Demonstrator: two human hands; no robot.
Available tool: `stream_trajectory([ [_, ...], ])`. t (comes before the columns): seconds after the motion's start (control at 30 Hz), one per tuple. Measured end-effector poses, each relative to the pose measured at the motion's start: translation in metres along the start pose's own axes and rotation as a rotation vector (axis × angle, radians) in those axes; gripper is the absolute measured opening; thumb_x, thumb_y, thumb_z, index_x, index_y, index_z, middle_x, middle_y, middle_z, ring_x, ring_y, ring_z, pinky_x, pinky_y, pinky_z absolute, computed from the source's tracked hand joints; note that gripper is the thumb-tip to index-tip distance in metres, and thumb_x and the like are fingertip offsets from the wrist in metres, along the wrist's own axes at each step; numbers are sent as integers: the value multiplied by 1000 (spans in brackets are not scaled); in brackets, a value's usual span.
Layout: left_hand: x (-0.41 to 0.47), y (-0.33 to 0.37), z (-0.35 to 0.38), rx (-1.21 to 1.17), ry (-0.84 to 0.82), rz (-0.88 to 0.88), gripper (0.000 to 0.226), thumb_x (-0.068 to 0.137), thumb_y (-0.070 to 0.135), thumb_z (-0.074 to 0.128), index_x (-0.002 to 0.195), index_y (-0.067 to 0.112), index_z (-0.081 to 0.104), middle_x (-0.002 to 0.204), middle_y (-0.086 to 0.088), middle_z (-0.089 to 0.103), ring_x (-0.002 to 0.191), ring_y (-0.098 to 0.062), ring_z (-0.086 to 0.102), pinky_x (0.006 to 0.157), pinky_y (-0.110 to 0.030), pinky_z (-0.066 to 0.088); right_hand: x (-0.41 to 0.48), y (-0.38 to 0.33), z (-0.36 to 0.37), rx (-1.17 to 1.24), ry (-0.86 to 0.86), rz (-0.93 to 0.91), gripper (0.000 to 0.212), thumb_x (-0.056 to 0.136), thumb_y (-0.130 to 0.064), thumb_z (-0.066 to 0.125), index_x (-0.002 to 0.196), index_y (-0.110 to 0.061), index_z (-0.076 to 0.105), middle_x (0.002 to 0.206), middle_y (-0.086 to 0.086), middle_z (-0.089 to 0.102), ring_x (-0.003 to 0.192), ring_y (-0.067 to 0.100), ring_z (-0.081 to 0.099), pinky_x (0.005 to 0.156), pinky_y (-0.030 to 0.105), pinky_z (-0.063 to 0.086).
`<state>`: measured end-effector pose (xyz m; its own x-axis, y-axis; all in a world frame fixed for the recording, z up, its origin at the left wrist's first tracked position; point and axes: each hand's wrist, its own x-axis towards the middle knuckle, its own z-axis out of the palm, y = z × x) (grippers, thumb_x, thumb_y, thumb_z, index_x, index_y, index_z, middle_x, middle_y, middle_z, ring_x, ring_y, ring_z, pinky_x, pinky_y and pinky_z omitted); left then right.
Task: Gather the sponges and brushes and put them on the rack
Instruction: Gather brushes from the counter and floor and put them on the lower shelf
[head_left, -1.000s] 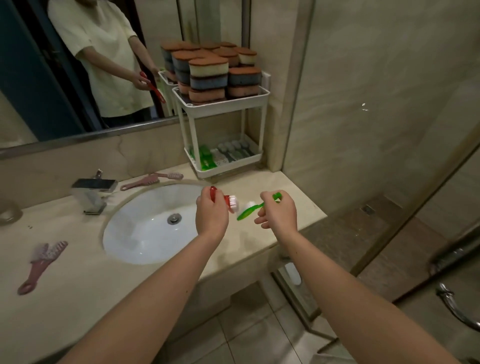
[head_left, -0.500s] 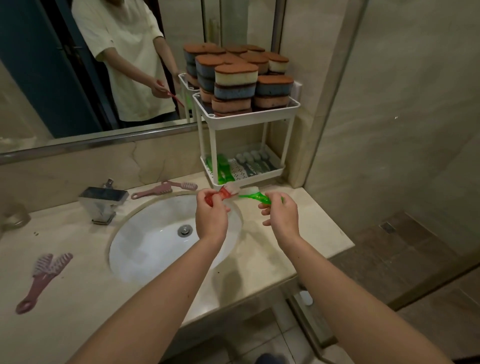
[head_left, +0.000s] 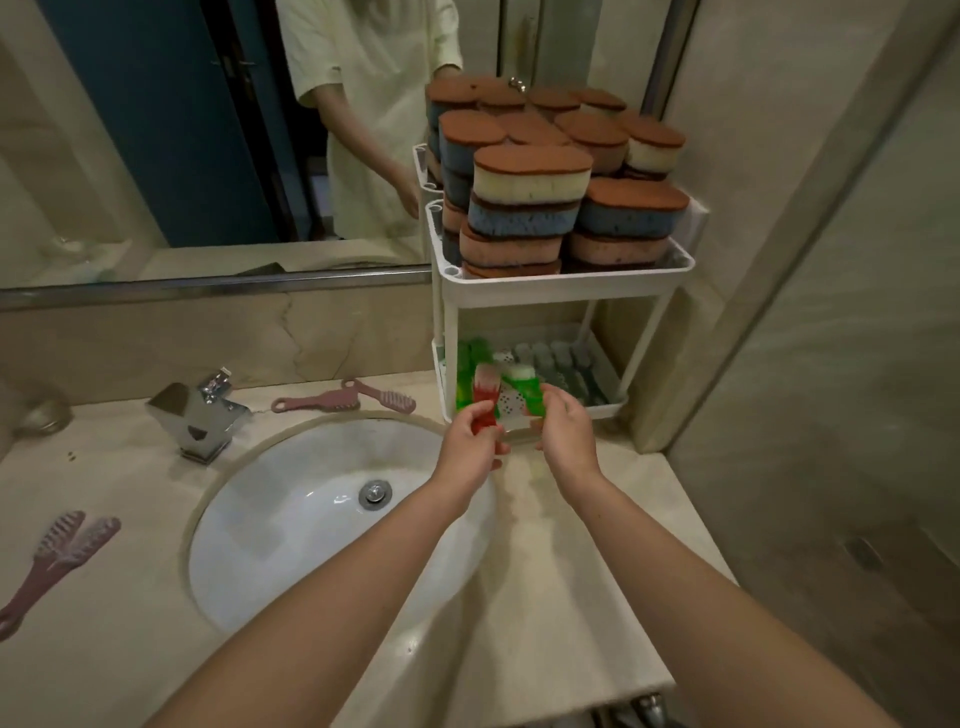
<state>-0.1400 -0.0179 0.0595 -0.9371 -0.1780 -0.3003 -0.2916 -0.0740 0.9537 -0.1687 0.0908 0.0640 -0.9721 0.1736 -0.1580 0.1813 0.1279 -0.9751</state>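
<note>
A red brush (head_left: 485, 397) is gripped by the left hand (head_left: 467, 447) and a green brush (head_left: 530, 389) by the right hand (head_left: 566, 436), both held before the lower shelf of the rack (head_left: 566, 283). Both brushes are blurred, and their handles are hidden by curled fingers. Sponges (head_left: 530, 208) are stacked on the top shelf.

Rack (head_left: 566, 270) white plastic; sponges (head_left: 530, 208) porous foam; faucet (head_left: 195, 415) shiny metal; countertop (head_left: 104, 623) glossy stone.

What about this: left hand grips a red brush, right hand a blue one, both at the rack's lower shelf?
Head view: right hand grips a green brush, not blue. Left hand grips the red brush, both at the rack's lower shelf.
</note>
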Motion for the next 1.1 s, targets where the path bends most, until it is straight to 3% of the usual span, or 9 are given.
stream_trajectory([
  [0.1, 24, 1, 9, 15, 46, -27, 34, 100, 10, 45, 133, 21, 46, 121, -3, 59, 82, -14, 61, 72, -27, 52, 32, 3, 3, -15, -65, 23, 35, 103, -29, 34, 128, -19, 57, 123, 2, 62, 112, 17, 57, 101, 38, 45],
  [0.23, 48, 0, 19, 31, 94, -22, 35, 100, 8, 44, 133, 19, 46, 126, -7, 56, 88, -15, 60, 69, -21, 51, 70, 12, 6, -58, -136, 43, 31, 102, -22, 34, 118, -15, 60, 111, 3, 64, 97, 14, 60, 85, 31, 46],
  [0.33, 62, -2, 24, 57, 122, -25, 35, 100, 8, 45, 133, 21, 45, 125, -5, 56, 80, -12, 60, 66, -19, 50, 93, 22, 9, -111, -209, 76, 32, 101, -19, 36, 121, -15, 61, 110, 1, 64, 101, 20, 58, 87, 31, 43],
  [0.43, 73, -4, 29, 69, 161, -19, 38, 99, 4, 45, 134, 19, 45, 125, -6, 55, 82, -13, 59, 62, -15, 50, 111, 28, 11, -119, -264, 87, 39, 100, -13, 41, 135, -21, 53, 111, -9, 54, 102, 11, 48, 90, 24, 34],
  [0.53, 83, -3, 33, 69, 192, -13, 40, 98, -1, 44, 135, 15, 45, 122, -8, 56, 80, -14, 57, 54, -10, 47, 124, 34, 12, -182, -324, 61, 40, 99, -13, 44, 136, -27, 53, 115, -9, 56, 102, 11, 50, 92, 25, 38],
  [0.7, 93, -3, 37, 76, 241, -3, 39, 96, -7, 42, 132, 8, 46, 112, -11, 58, 71, -16, 55, 48, -12, 44, 145, 40, 16, -605, -485, 13, 21, 93, -29, 50, 109, -30, 63, 116, 4, 67, 109, 28, 60, 102, 49, 43],
  [0.93, 96, -8, 35, 96, 263, -10, 44, 94, -10, 42, 134, 9, 43, 116, -11, 56, 88, -25, 57, 47, -11, 43, 151, 47, 18, -999, -501, 6, 27, 89, -38, 53, 109, -26, 67, 117, 4, 64, 111, 27, 58, 101, 42, 44],
  [1.0, 95, -8, 34, 102, 261, -7, 48, 94, -8, 45, 137, 12, 40, 117, -13, 57, 85, -25, 58, 48, -11, 45, 151, 45, 17, -1006, -486, -10, 26, 89, -36, 54, 108, -26, 68, 116, 4, 65, 108, 27, 59, 98, 40, 47],
  [1.1, 90, -4, 33, 54, 252, -15, 41, 94, -6, 43, 131, 11, 45, 114, -14, 58, 78, -22, 57, 48, -12, 45, 147, 38, 13, -730, -442, -134, 21, 89, -34, 56, 108, -27, 62, 113, 2, 67, 102, 24, 62, 90, 39, 53],
])
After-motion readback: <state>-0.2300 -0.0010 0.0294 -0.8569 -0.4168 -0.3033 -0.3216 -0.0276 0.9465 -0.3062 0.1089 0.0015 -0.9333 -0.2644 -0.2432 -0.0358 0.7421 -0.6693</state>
